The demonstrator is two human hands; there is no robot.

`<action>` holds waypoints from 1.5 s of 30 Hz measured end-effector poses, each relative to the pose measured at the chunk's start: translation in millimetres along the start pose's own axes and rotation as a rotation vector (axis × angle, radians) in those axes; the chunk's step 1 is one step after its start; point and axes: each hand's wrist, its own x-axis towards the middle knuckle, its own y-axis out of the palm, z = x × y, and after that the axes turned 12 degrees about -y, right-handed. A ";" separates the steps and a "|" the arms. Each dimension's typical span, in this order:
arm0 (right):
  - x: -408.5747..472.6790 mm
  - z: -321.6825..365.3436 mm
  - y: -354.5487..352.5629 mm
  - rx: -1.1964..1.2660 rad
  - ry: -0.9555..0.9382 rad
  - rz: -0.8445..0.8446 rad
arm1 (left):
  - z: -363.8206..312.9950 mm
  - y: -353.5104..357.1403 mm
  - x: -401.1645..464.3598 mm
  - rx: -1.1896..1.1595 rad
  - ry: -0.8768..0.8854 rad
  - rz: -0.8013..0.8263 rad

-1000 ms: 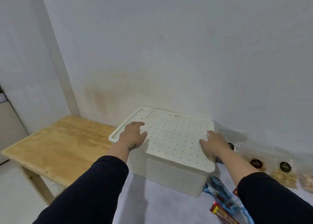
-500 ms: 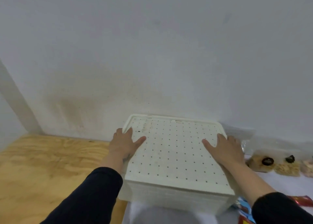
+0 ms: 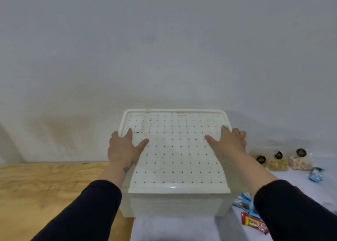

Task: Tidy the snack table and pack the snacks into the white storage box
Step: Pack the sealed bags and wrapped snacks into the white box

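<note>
The white storage box [image 3: 175, 204] stands against the wall with its dotted lid [image 3: 176, 149] on top. My left hand [image 3: 124, 147] grips the lid's left edge: thumb and forefinger lie on top, and the other fingers curl over the rim. On the right edge, my right hand [image 3: 228, 142] holds the lid the same way. Three clear snack bags with black labels [image 3: 277, 160] lie along the wall to the right. Blue wrapped snacks [image 3: 242, 202] and a red bar [image 3: 253, 222] lie by the box's front right corner, partly behind my right sleeve.
The box straddles a bare plywood tabletop [image 3: 45, 189] on the left and a white cloth-covered surface [image 3: 173, 229] on the right. Another blue wrapper [image 3: 315, 174] lies at the far right. A grey wall rises straight behind the box.
The view has swung to face the box squarely. Both hands have slid outward on the lid, from resting on top to gripping its left and right edges.
</note>
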 end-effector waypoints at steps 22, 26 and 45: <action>-261.9 -73.3 2.2 0.202 0.034 0.078 | 81.5 -5.2 -287.2 -0.022 -0.145 0.007; -282.4 -77.0 32.0 0.151 0.070 0.145 | 105.8 17.1 -297.5 0.064 -0.185 0.103; -254.6 -72.7 135.8 -0.113 0.064 0.435 | 154.3 103.6 -234.9 0.347 -0.166 0.366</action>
